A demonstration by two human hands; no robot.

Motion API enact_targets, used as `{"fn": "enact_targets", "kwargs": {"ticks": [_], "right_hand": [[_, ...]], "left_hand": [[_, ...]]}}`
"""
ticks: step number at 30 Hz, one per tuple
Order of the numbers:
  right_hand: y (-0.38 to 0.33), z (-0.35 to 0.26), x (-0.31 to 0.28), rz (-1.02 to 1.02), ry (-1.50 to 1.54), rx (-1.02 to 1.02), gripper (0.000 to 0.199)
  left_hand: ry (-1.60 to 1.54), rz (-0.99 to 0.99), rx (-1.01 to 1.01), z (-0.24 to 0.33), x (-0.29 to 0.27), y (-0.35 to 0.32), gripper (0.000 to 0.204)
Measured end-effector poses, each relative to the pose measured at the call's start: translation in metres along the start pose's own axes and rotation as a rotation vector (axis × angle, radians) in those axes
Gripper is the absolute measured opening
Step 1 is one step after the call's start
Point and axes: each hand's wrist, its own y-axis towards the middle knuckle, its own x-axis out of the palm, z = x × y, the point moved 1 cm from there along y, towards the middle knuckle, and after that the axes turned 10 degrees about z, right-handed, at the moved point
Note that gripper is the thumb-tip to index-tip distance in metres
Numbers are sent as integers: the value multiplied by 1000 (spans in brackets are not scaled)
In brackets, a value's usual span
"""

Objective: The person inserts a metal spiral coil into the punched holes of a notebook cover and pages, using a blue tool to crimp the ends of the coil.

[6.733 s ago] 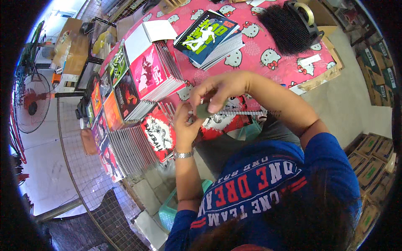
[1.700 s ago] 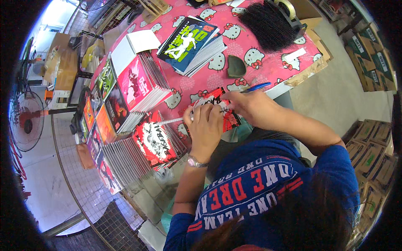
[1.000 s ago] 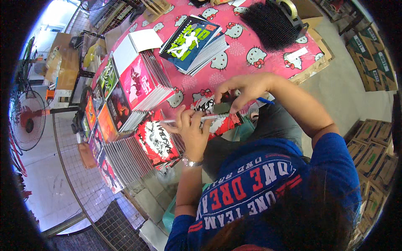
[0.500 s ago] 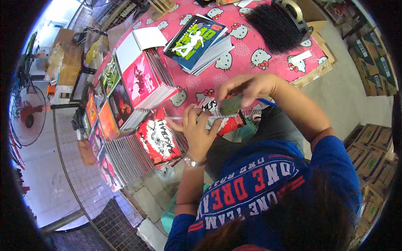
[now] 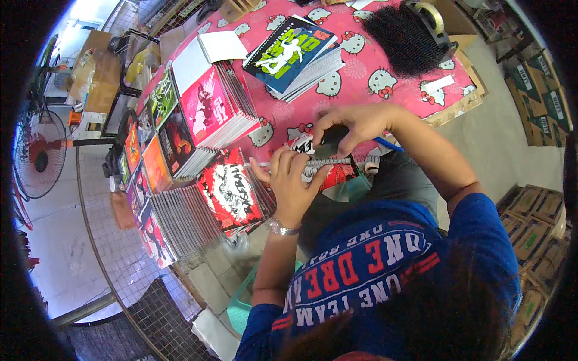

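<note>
A red, white and black spiral notebook [image 5: 345, 171] lies at the table's near edge, its wire coil running left to right. My left hand [image 5: 292, 180] grips it, fingers over the spine and thumb on the near cover. Just beyond the coil, my right hand [image 5: 361, 127] is curled round a dark, block-like piece [image 5: 332, 142], held between thumb and fingers against the notebook's far part. Its exact kind I cannot make out. A loose end of wire coil [image 5: 366, 160] sticks out to the right. Near my right wrist is a blue rod [image 5: 388, 144].
Stacks of spiral notebooks [image 5: 208, 111] line the left, with a red-covered stack [image 5: 229, 189] beside my left hand. More notebooks [image 5: 289, 57] lie farther back on the pink tablecloth [image 5: 355, 111]. A pile of black wire coils [image 5: 400, 39] and a tape roll [image 5: 429, 18] stand back right.
The dark piece has turned and sits slightly farther back and right, with my right fingers curled more over it. My left hand has shifted slightly right, still on the notebook. The view has shifted slightly.
</note>
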Motion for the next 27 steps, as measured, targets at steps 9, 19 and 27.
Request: {"fn": "enact_targets", "kwargs": {"ticks": [9,19,27], "right_hand": [[11,10,-2,-28,560,-47,52],[26,-7,5,-44,399,-87,51],[35,2,8,-2,15,-3,49]], "left_hand": [[127,10,-132,-8,-5,2,44],[38,60,-50,-31,-9,8,45],[-24,43,-86,-34,-15,6,46]]}}
